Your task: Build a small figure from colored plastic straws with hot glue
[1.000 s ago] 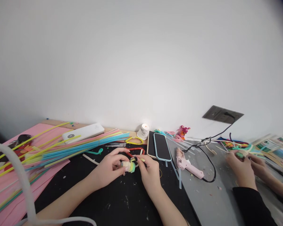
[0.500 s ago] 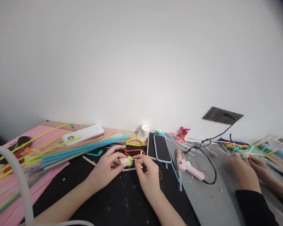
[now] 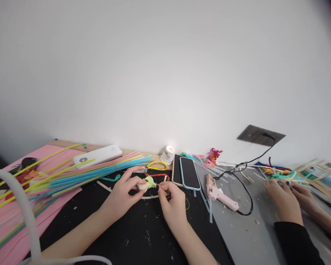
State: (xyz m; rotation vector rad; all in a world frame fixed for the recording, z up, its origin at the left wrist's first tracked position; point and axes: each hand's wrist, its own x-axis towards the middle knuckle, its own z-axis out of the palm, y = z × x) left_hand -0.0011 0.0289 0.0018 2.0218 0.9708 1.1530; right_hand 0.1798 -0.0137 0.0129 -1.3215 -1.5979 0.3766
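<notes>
1. White wall [image 3: 165, 73] is rising behind everything, and I am working over a black mat [image 3: 121, 235], with a grey table [image 3: 237, 235] running off to my right
2. My left hand [image 3: 124, 191] is pinching the cream end of a small wound piece [image 3: 149, 181] between thumb and fingers
3. My right hand [image 3: 173, 198] is pinching at its yellow-green end, thumb against forefinger; something dark is showing at the tips, too small to name
4. So the piece is sitting between my two hands, over the mat, near a red loop [image 3: 163, 176]
5. Cream and yellow-green bands are already covering what I can see of it, so I am judging the winding well along; how much is left I cannot tell
6. Many strips [image 3: 99, 171] are lying in a fan on my left, and a pink glue gun [image 3: 222, 198] is lying untouched on the grey table
7. By the wall a white cup [image 3: 167, 154] is standing, apparently mouth down, and whatever it may be covering is hidden
8. Far right, near a co-worker's hands [image 3: 283, 198], some printed packs [image 3: 317, 170] are lying, their contents too blurred to tell
</notes>
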